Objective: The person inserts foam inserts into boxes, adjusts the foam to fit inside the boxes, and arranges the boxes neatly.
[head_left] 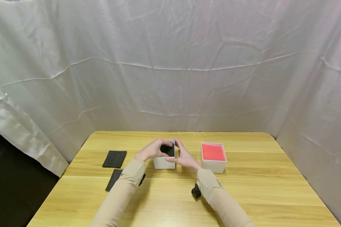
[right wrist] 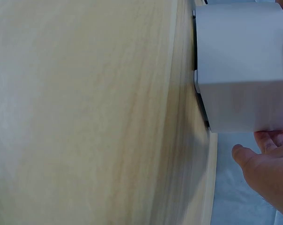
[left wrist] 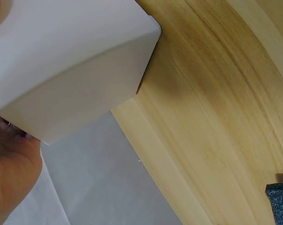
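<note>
Both hands are at a white square box [head_left: 164,163] in the middle of the table. A black foam pad [head_left: 167,152] fills its open top, roughly at the rim. My left hand [head_left: 153,149] arches over the left side, its bent fingers and thumb at opposite edges of the pad. My right hand [head_left: 186,158] grips the right side of the box, thumb at the front rim, fingers at the back corner. Each wrist view shows plain box walls, with the left hand [left wrist: 12,176] and right hand [right wrist: 272,171] partly out of frame; the fingertips inside the rim are hidden.
To the left lie a black foam square [head_left: 115,159] and a second black foam square [head_left: 113,180], partly covered by the left sleeve. On the right stands another white box [head_left: 214,166] with a red sheet [head_left: 213,152] in its top. A pale curtain [head_left: 170,88] hangs behind the table.
</note>
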`<move>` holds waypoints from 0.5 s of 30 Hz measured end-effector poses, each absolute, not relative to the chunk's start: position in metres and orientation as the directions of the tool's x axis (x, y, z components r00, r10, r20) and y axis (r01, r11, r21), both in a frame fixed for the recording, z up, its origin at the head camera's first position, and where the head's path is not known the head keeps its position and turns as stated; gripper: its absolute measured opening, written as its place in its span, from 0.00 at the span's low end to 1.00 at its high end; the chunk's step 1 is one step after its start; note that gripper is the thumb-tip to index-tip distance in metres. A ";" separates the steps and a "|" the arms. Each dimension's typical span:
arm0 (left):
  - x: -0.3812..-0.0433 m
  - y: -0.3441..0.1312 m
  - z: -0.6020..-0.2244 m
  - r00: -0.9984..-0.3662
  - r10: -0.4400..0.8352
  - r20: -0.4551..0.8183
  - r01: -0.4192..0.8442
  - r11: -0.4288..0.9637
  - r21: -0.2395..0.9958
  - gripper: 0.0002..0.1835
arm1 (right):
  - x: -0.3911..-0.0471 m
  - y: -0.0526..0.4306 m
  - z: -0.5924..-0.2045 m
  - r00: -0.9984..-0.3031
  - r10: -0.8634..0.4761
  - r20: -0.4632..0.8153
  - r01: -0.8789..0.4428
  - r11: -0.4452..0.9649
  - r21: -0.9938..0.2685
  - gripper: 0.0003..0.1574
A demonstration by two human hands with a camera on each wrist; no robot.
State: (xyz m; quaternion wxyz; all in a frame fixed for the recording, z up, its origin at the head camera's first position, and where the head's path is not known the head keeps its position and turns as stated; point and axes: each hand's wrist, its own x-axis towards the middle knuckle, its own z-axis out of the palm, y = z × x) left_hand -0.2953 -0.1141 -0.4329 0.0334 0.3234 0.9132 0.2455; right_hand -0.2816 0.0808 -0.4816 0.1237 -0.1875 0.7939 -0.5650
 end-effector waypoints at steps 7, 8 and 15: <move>-0.296 -0.110 -0.431 -0.780 0.611 0.133 0.599 0.670 0.439 0.22 | -0.282 0.081 -0.480 -0.897 -0.440 0.037 -0.175 0.278 -0.945 0.66; -0.296 -0.109 -0.431 -0.779 0.612 0.137 0.603 0.671 0.431 0.22 | -0.281 0.081 -0.480 -0.897 -0.440 0.038 -0.176 0.278 -0.944 0.66; -0.295 -0.111 -0.434 -0.796 0.590 0.134 0.574 0.667 0.475 0.23 | -0.281 0.081 -0.480 -0.895 -0.445 0.034 -0.174 0.278 -0.945 0.66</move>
